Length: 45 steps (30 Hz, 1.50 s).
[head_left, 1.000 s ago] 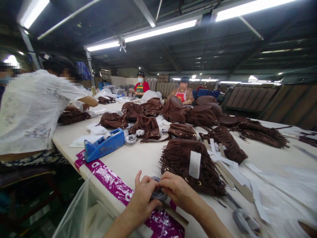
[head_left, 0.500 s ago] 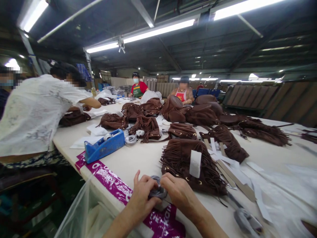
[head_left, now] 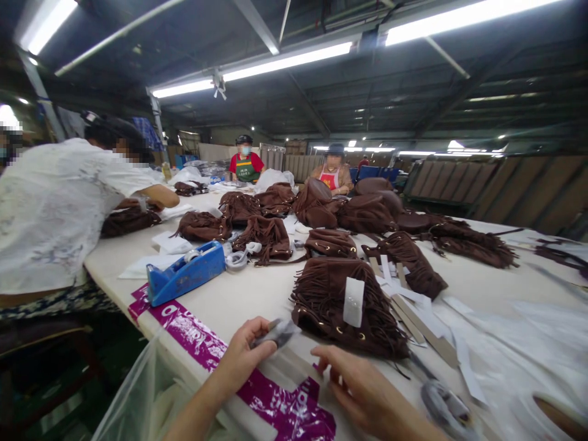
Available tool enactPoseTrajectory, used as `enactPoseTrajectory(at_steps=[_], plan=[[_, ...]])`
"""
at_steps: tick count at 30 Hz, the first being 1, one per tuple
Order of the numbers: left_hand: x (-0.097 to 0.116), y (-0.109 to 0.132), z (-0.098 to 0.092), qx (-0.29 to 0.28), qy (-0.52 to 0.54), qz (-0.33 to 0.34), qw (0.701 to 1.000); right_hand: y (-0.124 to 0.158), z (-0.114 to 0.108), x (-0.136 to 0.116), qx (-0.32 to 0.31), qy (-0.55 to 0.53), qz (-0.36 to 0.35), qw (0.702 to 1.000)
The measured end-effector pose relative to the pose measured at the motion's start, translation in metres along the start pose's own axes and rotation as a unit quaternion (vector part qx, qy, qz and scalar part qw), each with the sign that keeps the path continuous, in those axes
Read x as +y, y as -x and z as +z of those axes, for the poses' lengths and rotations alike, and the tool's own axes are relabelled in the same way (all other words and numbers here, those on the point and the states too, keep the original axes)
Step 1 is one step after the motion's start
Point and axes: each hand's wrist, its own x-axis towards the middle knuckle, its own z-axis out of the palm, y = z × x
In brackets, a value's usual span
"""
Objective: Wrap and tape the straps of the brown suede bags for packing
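Observation:
My left hand (head_left: 242, 358) pinches a grey coiled bundle (head_left: 281, 332) between thumb and fingers, above the pale table. Part of the coil is covered by my fingers, and its far end looks thin and filmy. My right hand (head_left: 362, 386) is apart from it to the right, fingers loosely bent and spread, holding nothing. Just beyond both hands lies a brown fringed bag (head_left: 319, 291) with gold eyelets and a white slip (head_left: 353, 301) on top. Purple printed tape (head_left: 193, 334) runs along the table edge beneath my hands.
A blue tape dispenser (head_left: 188, 272) stands at the left edge. Several brown bags fill the middle of the table. Card strips (head_left: 425, 331), another grey coil (head_left: 443, 404) and clear plastic (head_left: 542, 355) lie right. A co-worker in white (head_left: 59, 214) leans over the left side.
My right hand has let go of the grey coil and moved right and down. My left hand has moved left with the coil, now tilted. The view has shifted slightly.

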Motion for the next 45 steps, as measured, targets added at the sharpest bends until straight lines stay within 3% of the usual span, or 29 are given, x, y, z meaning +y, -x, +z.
enactPoseTrajectory(at_steps=[3, 6, 9, 13, 16, 21, 26, 31, 33, 36, 40, 43, 45], plan=[[0.001, 0.0, 0.0, -0.003, 0.068, -0.01, 0.998, -0.006, 0.023, -0.003, 0.037, -0.031, 0.016, 0.999], [0.002, 0.001, 0.001, 0.006, 0.074, -0.006, 0.997, -0.017, 0.033, -0.006, 0.096, -0.082, -0.027, 0.992], [0.005, 0.002, 0.004, 0.01, 0.033, -0.006, 0.999, -0.028, 0.03, -0.017, 0.137, -0.104, -0.089, 0.981], [0.013, 0.006, 0.012, 0.019, -0.044, 0.009, 0.999, -0.044, 0.021, -0.039, 0.179, -0.054, -0.127, 0.974], [0.019, 0.01, 0.016, 0.033, -0.117, 0.03, 0.992, -0.056, 0.02, -0.047, 0.204, -0.035, -0.103, 0.973], [0.03, 0.018, 0.018, 0.018, -0.218, 0.07, 0.973, -0.066, 0.023, -0.041, 0.21, -0.11, -0.071, 0.969], [0.038, 0.018, 0.015, -0.003, -0.231, 0.066, 0.971, -0.067, 0.026, -0.04, 0.203, -0.156, -0.03, 0.966], [0.052, 0.016, 0.014, -0.037, -0.225, 0.05, 0.972, -0.069, 0.034, -0.044, 0.266, -0.196, 0.018, 0.943], [0.057, 0.015, 0.018, -0.024, -0.225, 0.047, 0.973, -0.071, 0.037, -0.045, 0.296, -0.214, 0.041, 0.93], [0.055, 0.015, 0.028, 0.043, -0.218, 0.03, 0.975, -0.075, 0.039, -0.045, 0.325, -0.245, 0.074, 0.91], [0.042, 0.014, 0.032, 0.111, -0.222, 0.039, 0.968, -0.075, 0.033, -0.041, 0.265, -0.364, 0.096, 0.888], [0.036, 0.014, 0.028, 0.095, -0.239, 0.068, 0.964, -0.072, 0.023, -0.037, 0.174, -0.456, 0.108, 0.866], [0.037, 0.014, 0.025, 0.073, -0.249, 0.094, 0.961, -0.071, 0.016, -0.036, 0.128, -0.441, 0.088, 0.884]])
